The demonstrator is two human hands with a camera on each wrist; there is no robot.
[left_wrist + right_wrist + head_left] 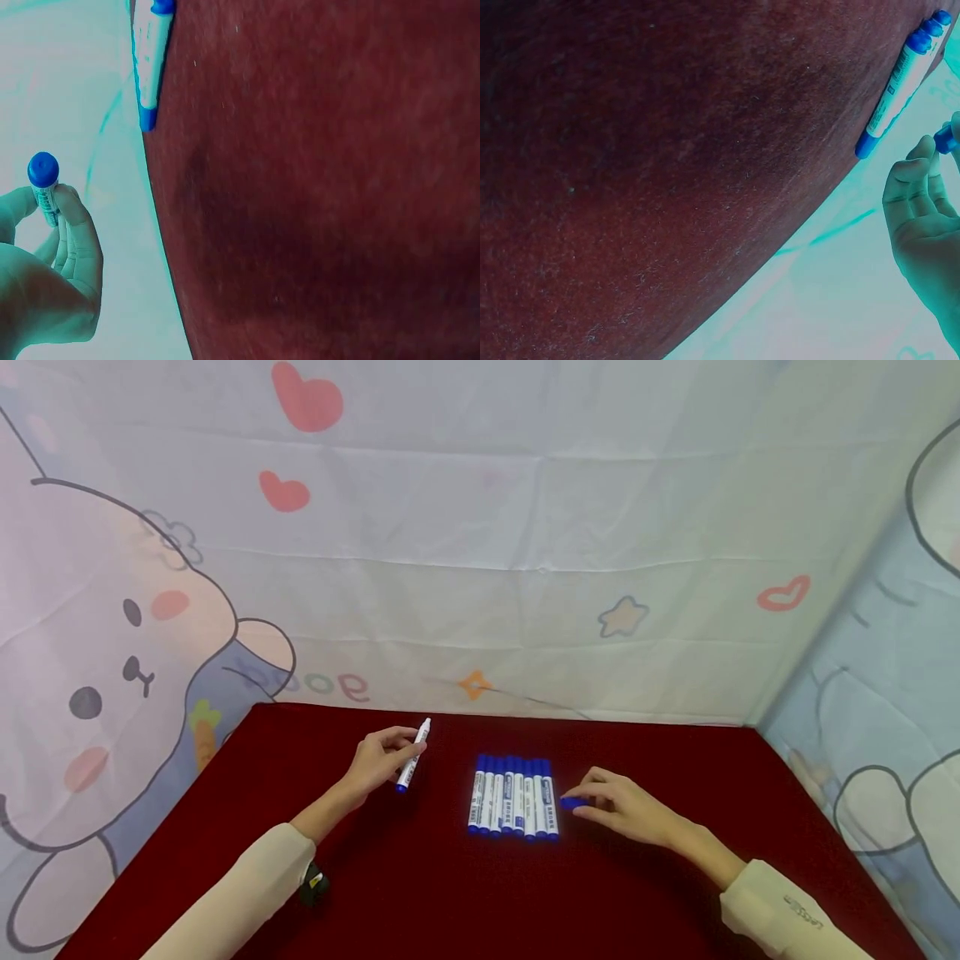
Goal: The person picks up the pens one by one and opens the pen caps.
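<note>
My left hand [382, 760] pinches an uncapped white marker [414, 756] between thumb and fingers. Its bare white tip points up and away, while the blue end [43, 169] faces the left wrist camera. In my right hand [626, 806] a blue marker cap [573, 803] is held between thumb and fingertips; part of it also shows at the edge of the right wrist view. Between the hands, several capped white-and-blue markers [513, 797] lie side by side in a row, blue caps toward the far side. The right hand is just right of that row.
A dark red cloth [420, 893] covers the table. Behind it hangs a pale printed backdrop [525, 527] with hearts and a cartoon animal, and another printed sheet [885, 693] stands along the right. A small dark object [313, 885] shows beside the left sleeve.
</note>
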